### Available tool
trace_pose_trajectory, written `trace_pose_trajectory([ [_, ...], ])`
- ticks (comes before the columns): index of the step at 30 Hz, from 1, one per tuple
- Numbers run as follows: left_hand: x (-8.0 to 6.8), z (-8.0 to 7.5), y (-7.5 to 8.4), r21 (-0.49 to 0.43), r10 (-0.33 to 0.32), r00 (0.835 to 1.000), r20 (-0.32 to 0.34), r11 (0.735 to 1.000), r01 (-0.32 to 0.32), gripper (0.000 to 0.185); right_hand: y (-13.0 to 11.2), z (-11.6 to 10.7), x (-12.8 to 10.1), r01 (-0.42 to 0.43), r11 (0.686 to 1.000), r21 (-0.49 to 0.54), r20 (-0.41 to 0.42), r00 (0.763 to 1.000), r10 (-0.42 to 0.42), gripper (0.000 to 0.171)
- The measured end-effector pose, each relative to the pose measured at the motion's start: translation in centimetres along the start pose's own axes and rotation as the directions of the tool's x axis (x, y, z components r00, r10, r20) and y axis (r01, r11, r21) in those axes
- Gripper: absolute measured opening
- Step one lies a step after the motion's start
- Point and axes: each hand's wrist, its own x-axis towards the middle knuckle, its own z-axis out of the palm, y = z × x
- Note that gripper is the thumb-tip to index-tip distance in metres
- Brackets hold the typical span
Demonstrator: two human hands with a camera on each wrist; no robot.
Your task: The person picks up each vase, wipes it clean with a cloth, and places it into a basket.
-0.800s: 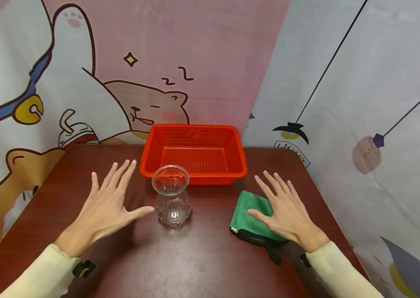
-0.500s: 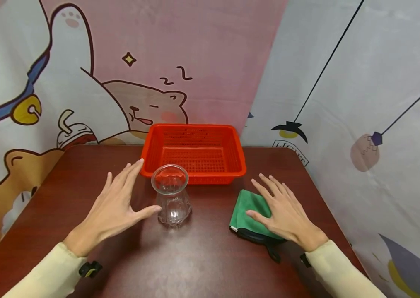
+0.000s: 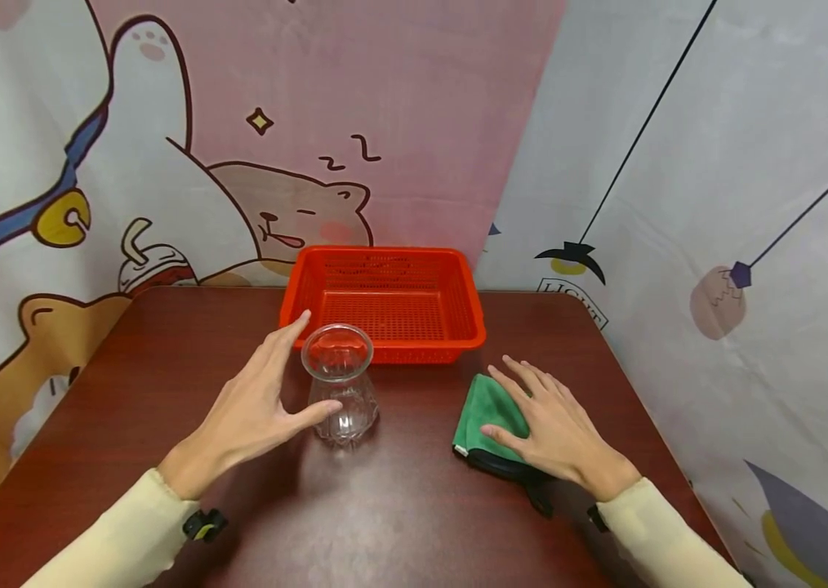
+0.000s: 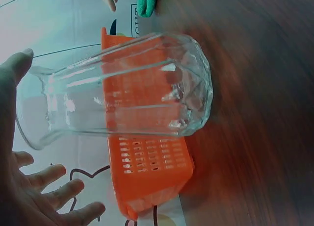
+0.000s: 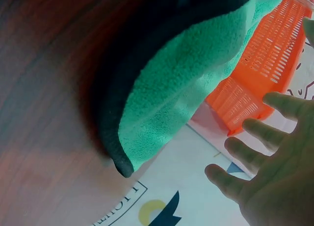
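A clear ribbed glass vase (image 3: 338,384) stands upright on the dark wooden table (image 3: 385,506), just in front of a red plastic basket (image 3: 385,302). My left hand (image 3: 274,392) is open beside the vase's left side. Its thumb reaches across the vase's front and its fingers point past the rim toward the basket. In the left wrist view the vase (image 4: 122,88) fills the frame, with the thumb (image 4: 12,74) by its rim. A folded green cloth (image 3: 489,412) lies to the right. My right hand (image 3: 531,412) is spread flat over it. The right wrist view shows the cloth (image 5: 181,88) and the straight fingers (image 5: 265,138).
The basket has nothing in it and sits against the cartoon-printed backdrop at the table's far edge. Curtain walls close in the left, back and right. Bare tabletop stretches in front of the vase and to the left of my left hand.
My left hand has moved right and forward until it cups the vase's side, with the thumb now at its front. The right hand has shifted slightly over the cloth.
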Motion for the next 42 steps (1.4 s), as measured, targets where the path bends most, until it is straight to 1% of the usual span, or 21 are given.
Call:
trace_pose_trajectory([
  [6,0.4,0.6,0.5,-0.039,0.033,0.999,-0.018,0.999,-0.034,0.125,-0.2,0.3,0.0,0.013,1.0,0.006,0.002,1.0,-0.013,0.093],
  [12,0.6,1.3,0.6,-0.067,0.069,0.997,-0.027,0.995,-0.071,0.123,-0.3,0.8,0.0,0.02,1.0,0.007,0.01,1.0,-0.02,0.092],
  [16,0.8,1.8,0.5,-0.086,0.084,0.996,-0.028,0.993,-0.086,0.122,-0.3,1.1,0.0,0.023,1.0,0.01,0.033,0.999,-0.024,0.092],
  [19,0.9,2.0,0.5,-0.094,0.094,0.995,-0.035,0.991,-0.097,0.121,-0.2,1.1,0.0,0.016,1.0,0.017,0.07,0.997,-0.017,0.09],
  [23,1.0,2.2,0.5,-0.109,0.09,0.995,-0.037,0.99,-0.093,0.12,-0.1,1.3,0.0,0.014,0.999,0.03,0.105,0.994,-0.017,0.088],
  [28,1.0,2.5,0.5,-0.137,0.087,0.996,-0.025,0.986,-0.09,0.119,-0.1,1.8,-0.1,0.042,0.999,0.03,0.124,0.991,-0.045,0.088],
  [31,1.0,2.5,0.6,-0.133,0.084,0.996,-0.024,0.987,-0.086,0.119,-0.3,2.0,0.1,0.051,0.998,0.026,0.133,0.99,-0.054,0.088],
  [37,0.8,2.6,0.6,-0.124,0.085,0.996,-0.031,0.988,-0.089,0.12,-0.7,2.1,0.3,0.068,0.998,0.009,0.133,0.989,-0.068,0.084],
  [40,0.8,2.6,0.5,-0.13,0.097,0.994,-0.039,0.986,-0.102,0.12,-1.0,2.1,0.4,0.09,0.996,0.012,0.128,0.988,-0.091,0.079],
  [42,0.9,2.6,0.5,-0.137,0.107,0.993,-0.044,0.984,-0.112,0.12,-1.2,2.1,0.5,0.114,0.993,0.018,0.107,0.988,-0.115,0.075],
])
